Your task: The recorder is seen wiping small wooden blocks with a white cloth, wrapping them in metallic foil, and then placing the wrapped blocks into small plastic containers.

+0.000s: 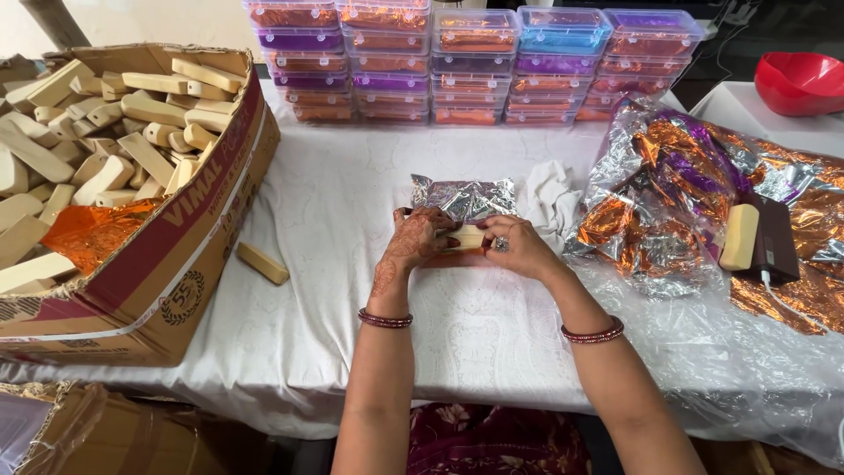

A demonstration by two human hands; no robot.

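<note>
My left hand point(413, 242) and my right hand point(520, 246) meet at the middle of the white-covered table point(334, 202). Between their fingers lies a pale cream bar point(468, 239), gripped from both ends. The bar rests on the near edge of a crinkled silver foil sheet point(464, 197) that spreads away from me. Both wrists wear dark red bangles.
A big cardboard box point(180, 255) of several cream bars stands at left, one loose bar point(262, 263) beside it. Stacked clear lidded boxes point(475, 62) line the far edge. Orange, purple and silver foil sheets point(694, 189) lie right, with a bar point(738, 236), dark block, white cloth point(552, 200), red bowl point(800, 81).
</note>
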